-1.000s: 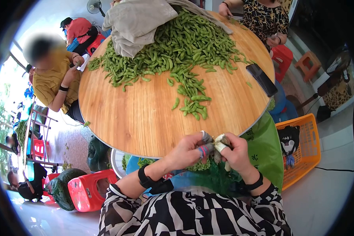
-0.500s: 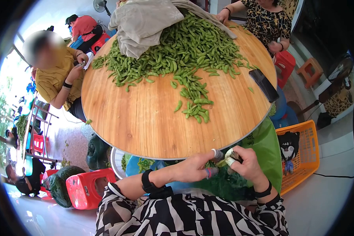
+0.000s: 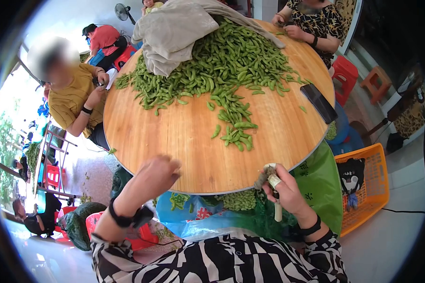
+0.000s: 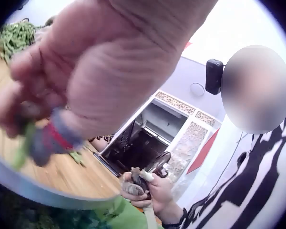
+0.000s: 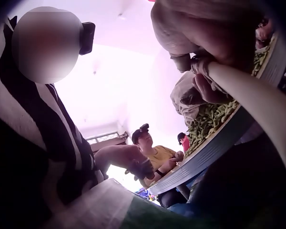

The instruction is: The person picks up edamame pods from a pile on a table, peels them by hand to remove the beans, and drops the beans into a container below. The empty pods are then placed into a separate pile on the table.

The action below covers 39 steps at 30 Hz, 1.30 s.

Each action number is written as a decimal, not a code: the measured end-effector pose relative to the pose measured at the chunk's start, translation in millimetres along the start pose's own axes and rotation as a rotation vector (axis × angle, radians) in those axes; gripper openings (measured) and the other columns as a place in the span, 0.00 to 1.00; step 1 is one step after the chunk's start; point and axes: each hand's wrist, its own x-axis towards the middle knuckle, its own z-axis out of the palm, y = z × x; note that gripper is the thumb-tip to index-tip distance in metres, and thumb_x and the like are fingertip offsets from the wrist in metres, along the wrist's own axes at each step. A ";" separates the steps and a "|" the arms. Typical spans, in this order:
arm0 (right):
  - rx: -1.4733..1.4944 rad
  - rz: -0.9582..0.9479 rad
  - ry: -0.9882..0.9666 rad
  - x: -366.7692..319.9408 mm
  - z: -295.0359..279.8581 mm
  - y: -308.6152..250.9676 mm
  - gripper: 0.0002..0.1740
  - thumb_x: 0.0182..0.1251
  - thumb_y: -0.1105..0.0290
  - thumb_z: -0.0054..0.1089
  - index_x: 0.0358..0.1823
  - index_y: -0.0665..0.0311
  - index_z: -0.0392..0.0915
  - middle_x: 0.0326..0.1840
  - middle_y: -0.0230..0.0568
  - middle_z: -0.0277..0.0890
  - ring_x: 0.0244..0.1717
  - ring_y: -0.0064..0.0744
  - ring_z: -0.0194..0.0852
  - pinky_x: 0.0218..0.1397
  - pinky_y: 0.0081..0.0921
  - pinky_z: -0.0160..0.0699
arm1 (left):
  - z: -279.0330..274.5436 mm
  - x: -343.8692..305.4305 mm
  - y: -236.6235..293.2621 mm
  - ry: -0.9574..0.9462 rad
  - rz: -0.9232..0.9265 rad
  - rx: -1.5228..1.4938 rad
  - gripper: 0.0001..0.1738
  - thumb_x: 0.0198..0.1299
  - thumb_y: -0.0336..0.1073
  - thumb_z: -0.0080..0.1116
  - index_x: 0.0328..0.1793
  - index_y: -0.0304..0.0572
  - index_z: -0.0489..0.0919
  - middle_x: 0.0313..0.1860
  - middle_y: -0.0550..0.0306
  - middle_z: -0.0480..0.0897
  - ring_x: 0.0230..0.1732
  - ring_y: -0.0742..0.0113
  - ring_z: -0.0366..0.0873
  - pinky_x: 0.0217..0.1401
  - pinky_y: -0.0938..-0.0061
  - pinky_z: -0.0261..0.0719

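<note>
My left hand is lifted over the table's near left edge, blurred. In the left wrist view its wrapped thumb and fingers pinch a slim green pod. My right hand, fingers wrapped in cloth and tape, is at the table's near edge on the right. It grips a tool with a pale, stick-like handle pointing down; its working end is hidden in the fingers. Shelled green beans lie below, between the hands. A large heap of edamame pods covers the far side of the round wooden table.
A grey cloth drapes over the heap. A black phone lies at the table's right edge. On the floor are an orange basket to the right and a blue plastic bag in front. Other people sit around the table.
My hands were close together at the near edge. The left has since swung away to the left, while the right stays at the edge, gripping the pale-handled tool.
</note>
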 end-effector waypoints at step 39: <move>0.194 -0.016 -0.119 25.2 31.1 5.3 0.25 0.76 0.67 0.38 0.72 0.61 0.58 0.23 0.30 0.66 0.18 0.15 0.58 0.19 0.12 0.60 | 64.0 57.9 75.1 0.168 -0.023 -1.616 0.18 0.52 0.17 0.62 0.49 0.38 0.73 0.45 0.58 0.82 0.45 0.73 0.79 0.50 0.77 0.78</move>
